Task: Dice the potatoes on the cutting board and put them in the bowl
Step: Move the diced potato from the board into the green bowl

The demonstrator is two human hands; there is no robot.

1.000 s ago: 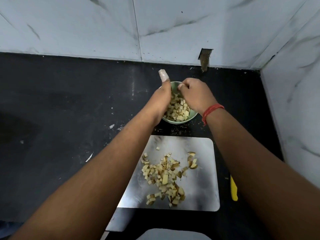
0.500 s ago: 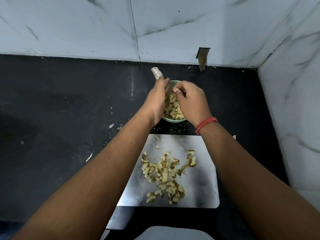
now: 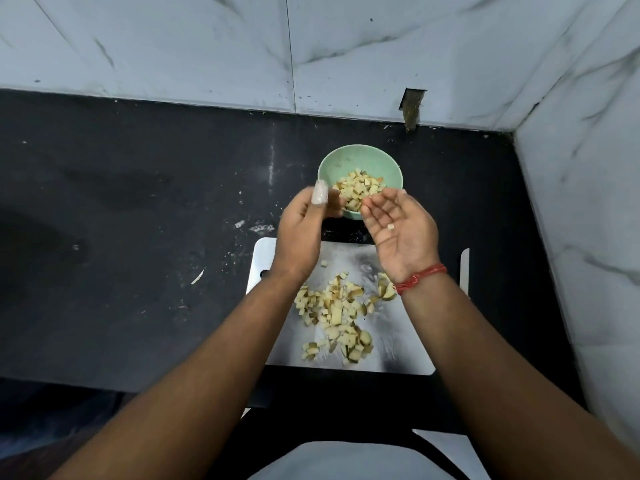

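A pale green bowl (image 3: 360,159) stands on the black counter behind the board, partly filled with diced potato (image 3: 358,190). A steel cutting board (image 3: 398,348) in front of it carries a loose pile of potato dice (image 3: 334,315). My left hand (image 3: 299,233) hovers at the bowl's near left rim, fingers loosely curled, one finger wrapped in a pale covering. My right hand (image 3: 403,230) is held palm up at the bowl's near right rim, fingers relaxed. One small potato cube (image 3: 391,227) sticks to that palm.
The black counter (image 3: 138,220) stretches wide to the left, with white specks and scraps near the board. Marble-patterned tile walls (image 3: 571,168) close off the back and the right side. A thin pale edge (image 3: 464,268) shows just right of the board.
Both hands have drawn back from over the bowl toward me. The right hand turned palm up and spread its fingers. The bowl's contents are now uncovered.
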